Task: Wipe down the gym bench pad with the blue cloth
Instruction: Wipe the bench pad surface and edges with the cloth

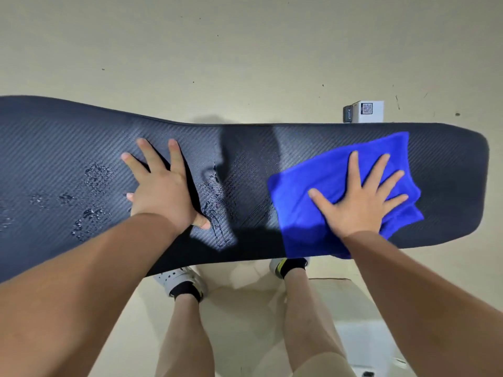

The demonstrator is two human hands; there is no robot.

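Observation:
A long dark bench pad (pixel 68 148) with a woven texture stretches across the view from left to right. Wet droplets and streaks lie on it at the left and in the middle. A folded blue cloth (pixel 307 194) lies on the pad's right part, one corner hanging over the near edge. My right hand (pixel 359 197) presses flat on the cloth with its fingers spread. My left hand (pixel 160 189) rests flat on the bare pad left of centre, fingers straight and apart.
Beige floor surrounds the bench. A small white box (pixel 366 111) with a dark part on its left side stands just behind the pad's far edge at the right. My legs and feet in white shoes (pixel 181 280) stand under the near edge.

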